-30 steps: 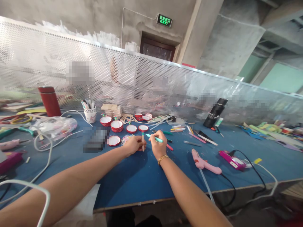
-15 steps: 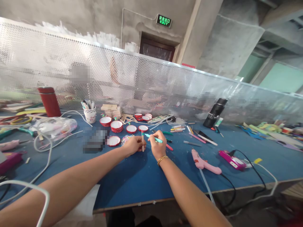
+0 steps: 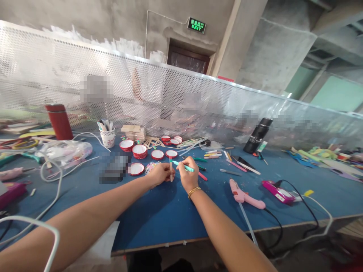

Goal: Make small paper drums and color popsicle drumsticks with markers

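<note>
My left hand (image 3: 162, 174) pinches a wooden craft stick (image 3: 171, 175), held upright above the blue table. Near its top the stick carries a coloured patch. In my right hand (image 3: 188, 174) is a turquoise marker (image 3: 184, 166), its tip pointing left at the upper part of the stick; whether it touches cannot be made out. Just beyond the hands stand round red-rimmed containers with white insides, such as one small container (image 3: 171, 153) and a taller one (image 3: 139, 151). A heap of colourful small loops (image 3: 150, 167) lies partly behind my left hand.
A pink glue gun (image 3: 241, 195) and a magenta power box (image 3: 278, 192) with cables lie at right. A black bottle (image 3: 257, 135), a red flask (image 3: 59, 122) and a cup of pens (image 3: 107, 136) stand toward the perforated screen (image 3: 159, 94). A white cable (image 3: 53, 226) crosses the left side.
The turquoise marker and my right hand have shifted very slightly, the marker's tip a little to the left and down. My left hand and the stick stay in place.
</note>
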